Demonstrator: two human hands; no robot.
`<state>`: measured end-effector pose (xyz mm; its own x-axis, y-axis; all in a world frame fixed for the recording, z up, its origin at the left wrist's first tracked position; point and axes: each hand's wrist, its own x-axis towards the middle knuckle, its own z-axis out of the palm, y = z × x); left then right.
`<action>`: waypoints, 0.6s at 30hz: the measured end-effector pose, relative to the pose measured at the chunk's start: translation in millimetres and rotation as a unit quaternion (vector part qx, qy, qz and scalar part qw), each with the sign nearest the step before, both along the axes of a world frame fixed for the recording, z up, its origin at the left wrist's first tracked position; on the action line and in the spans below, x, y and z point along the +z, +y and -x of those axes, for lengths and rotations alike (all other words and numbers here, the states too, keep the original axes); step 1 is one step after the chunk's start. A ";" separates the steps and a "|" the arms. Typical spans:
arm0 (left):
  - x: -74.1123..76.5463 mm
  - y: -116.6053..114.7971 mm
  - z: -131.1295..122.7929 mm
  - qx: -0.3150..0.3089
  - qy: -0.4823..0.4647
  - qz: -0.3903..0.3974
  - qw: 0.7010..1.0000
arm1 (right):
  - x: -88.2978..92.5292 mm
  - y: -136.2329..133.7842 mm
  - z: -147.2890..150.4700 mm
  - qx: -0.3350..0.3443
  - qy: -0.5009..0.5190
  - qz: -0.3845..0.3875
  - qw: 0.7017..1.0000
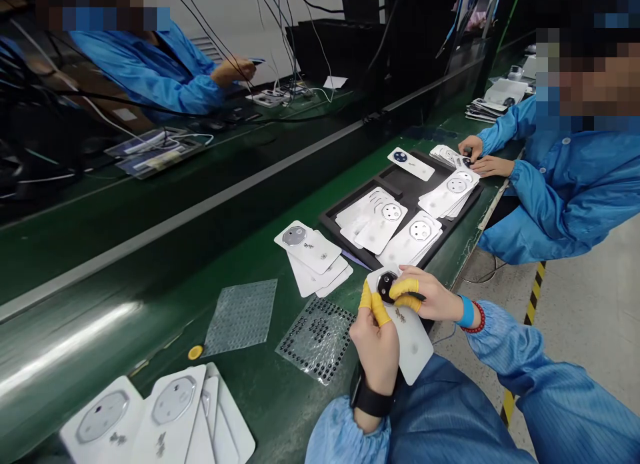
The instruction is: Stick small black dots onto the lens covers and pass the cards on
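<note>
A white phone back cover (pixel 414 347) with a black round camera plate (pixel 385 287) is held up over the table's near edge. My left hand (pixel 377 344), with yellow finger cots on its fingertips, grips the cover by its left edge. My right hand (pixel 430 294), also in yellow finger cots, is closed with its fingertips against the camera plate. Whatever sits between those fingertips is hidden. Close to my left hand lies a clear plastic sheet (pixel 317 341) with many small black dots. Beside it is a clear dotted sheet (pixel 243 316).
Stacked white covers (pixel 315 257) lie beyond the sheets, with more covers (pixel 173 411) at lower left. A black tray (pixel 345 207) holds further piles. A yellow round piece (pixel 195 352) rests near the dotted sheet. A co-worker's hands (pixel 487 165) handle covers at right; another person (pixel 165 71) sits opposite.
</note>
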<state>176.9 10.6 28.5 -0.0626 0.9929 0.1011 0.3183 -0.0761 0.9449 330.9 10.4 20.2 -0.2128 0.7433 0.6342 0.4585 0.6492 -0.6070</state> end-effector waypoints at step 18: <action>5.4 12.7 -0.7 -0.030 -0.021 0.021 0.999 | 2.1 1.9 -4.4 0.022 0.047 0.114 0.992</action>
